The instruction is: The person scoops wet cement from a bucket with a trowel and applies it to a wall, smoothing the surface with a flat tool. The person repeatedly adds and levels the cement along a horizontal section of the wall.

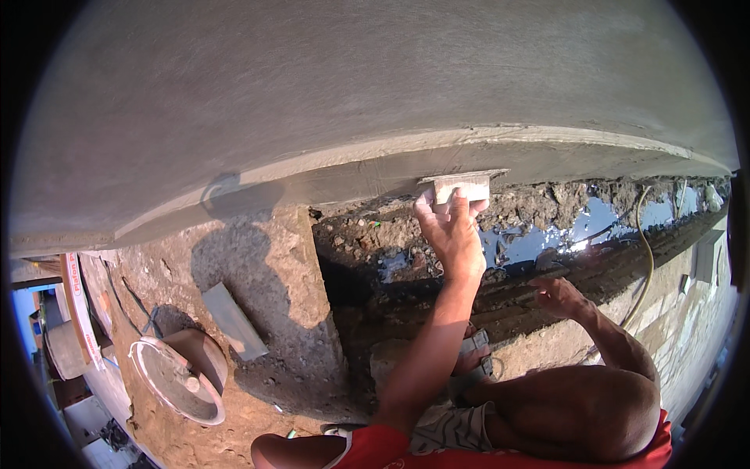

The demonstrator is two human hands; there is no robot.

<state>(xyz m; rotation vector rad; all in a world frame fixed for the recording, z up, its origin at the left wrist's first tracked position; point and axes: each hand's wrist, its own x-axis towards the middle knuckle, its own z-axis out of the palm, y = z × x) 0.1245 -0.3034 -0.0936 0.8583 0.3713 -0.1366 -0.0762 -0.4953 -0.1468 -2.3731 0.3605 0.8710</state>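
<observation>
My left hand point(453, 230) is closed round a pale plastering float point(461, 187), whose long thin edge lies against the low plastered band point(351, 176) at the foot of the grey wall point(375, 70). The thumb lies over the block, and the other fingers wrap its sides. To the right and lower, my right hand point(558, 297) hovers near the trench edge beside my bent knee. Its forefinger reaches out and the other fingers curl loosely, with nothing visible in them. Wet-looking grey plaster covers the band under the float.
Below the wall runs a muddy trench with rubble and shiny water point(578, 230). A yellowish hose point(647, 258) crosses it. On the left slab point(289, 281) lies a flat grey board point(234, 322). Beside that stands a bucket point(207, 356) with a handled tool across its top.
</observation>
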